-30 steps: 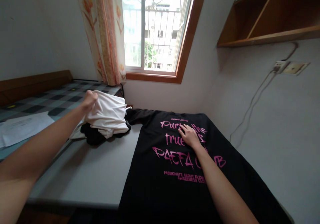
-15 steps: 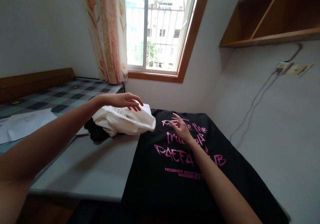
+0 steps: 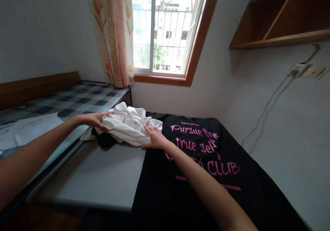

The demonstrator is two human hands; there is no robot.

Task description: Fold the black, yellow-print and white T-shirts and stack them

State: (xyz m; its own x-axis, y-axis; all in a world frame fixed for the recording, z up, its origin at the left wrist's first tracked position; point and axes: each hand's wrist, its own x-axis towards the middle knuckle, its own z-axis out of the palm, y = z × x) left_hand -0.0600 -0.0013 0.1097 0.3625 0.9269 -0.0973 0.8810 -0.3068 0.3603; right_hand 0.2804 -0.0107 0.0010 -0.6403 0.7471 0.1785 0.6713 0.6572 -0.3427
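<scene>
A crumpled white garment [image 3: 129, 122] lies heaped at the back of the grey-white tabletop [image 3: 98, 176]. On its left side, my left hand [image 3: 96, 120] has its fingers on the top folds and its thumb lower down, with cloth between them. At the garment's right end, my right hand [image 3: 156, 138] takes hold of the cloth, thumb toward me. A black T-shirt [image 3: 165, 196] with pink lettering is spread flat beneath my right forearm and covers the right part of the table. Some dark cloth [image 3: 105, 139] shows below the white heap.
To the left is a bed with a checked cover [image 3: 69, 100] and sheets of paper [image 3: 38, 127] on it. A barred window [image 3: 167, 34] and a flowered curtain [image 3: 116, 34] are behind. At upper right hangs a wooden shelf [image 3: 283, 38], with a socket and cables [image 3: 296, 71] below.
Both hands have come down onto the white garment; the right moved left from above the T-shirt lettering. The garment is bunched more compactly. The view has shifted slightly.
</scene>
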